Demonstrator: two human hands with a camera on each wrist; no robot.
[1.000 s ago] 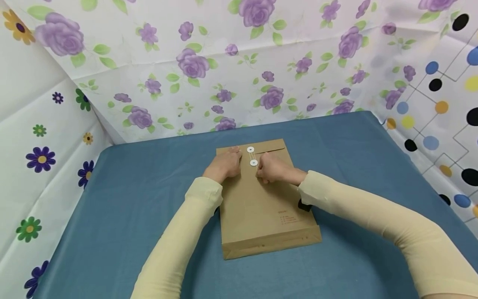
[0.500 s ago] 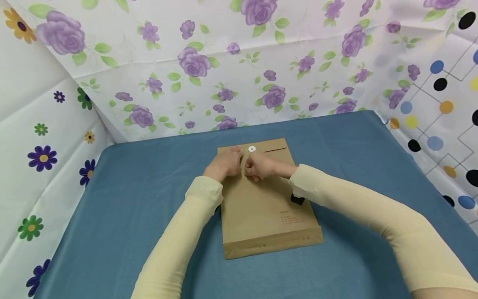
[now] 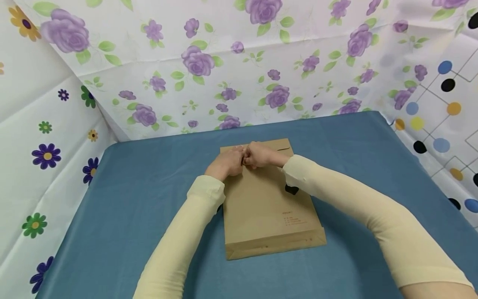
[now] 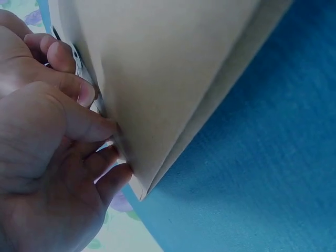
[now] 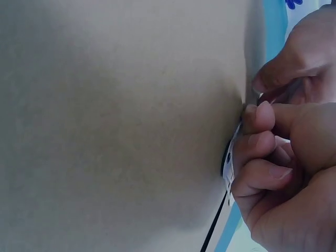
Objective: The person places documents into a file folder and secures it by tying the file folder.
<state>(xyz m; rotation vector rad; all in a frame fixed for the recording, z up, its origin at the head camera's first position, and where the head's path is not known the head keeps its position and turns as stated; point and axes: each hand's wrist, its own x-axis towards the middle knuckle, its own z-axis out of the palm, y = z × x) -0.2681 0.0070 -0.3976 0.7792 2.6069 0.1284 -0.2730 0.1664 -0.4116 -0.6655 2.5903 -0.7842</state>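
Observation:
A brown kraft-paper document envelope [image 3: 269, 203] lies on the blue-covered table, its gusseted bottom toward me. My left hand [image 3: 227, 162] rests on its upper left part, thumb and fingertips [image 4: 123, 176] pressing the paper. Right beside it my right hand [image 3: 259, 154] is bent over the closure, thumb and fingers pinched together on the thin closure string. The string itself is mostly hidden at this moment. Both white button discs are covered by the hands in the head view. In the right wrist view, a white disc [image 5: 229, 165] shows edge-on beside the right fingers.
Blue cloth [image 3: 149, 199] covers the table around the envelope. A floral curtain [image 3: 160, 62] hangs behind the far edge, with patterned sheets at left and right. Small red print [image 3: 293, 219] marks the envelope's lower right. A black wrist device [image 3: 291, 189] sits under the right sleeve.
My right hand has moved left and up over the button discs, carrying the string, and now meets the left hand. The left hand has stayed in place on the envelope.

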